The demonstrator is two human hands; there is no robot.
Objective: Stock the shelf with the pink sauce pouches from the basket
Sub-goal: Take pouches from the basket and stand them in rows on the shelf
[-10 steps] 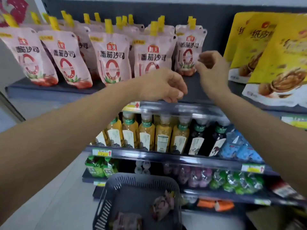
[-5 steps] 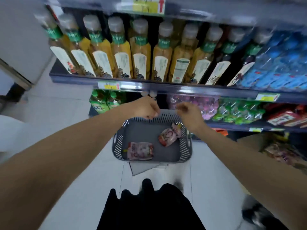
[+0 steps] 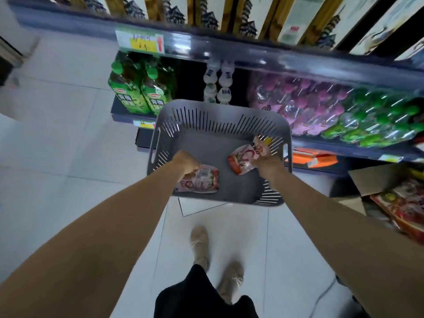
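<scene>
On the floor before the shelves stands a grey slotted basket with two pink sauce pouches in it. The left pouch lies flat near the front wall, and my left hand grips its left end with curled fingers. The right pouch is tilted, its yellow cap toward the basket's right wall. My right hand holds it by its right edge. The top shelf with the standing pouches is out of view.
Green bottles, purple packs and green packs fill the low shelf behind the basket. An open cardboard box sits at the right. A shelf edge with a price tag overhangs. My feet stand on white tiles.
My view dropped from the top shelf to the floor. Both hands came down from the shelf into the basket and each took hold of a pouch.
</scene>
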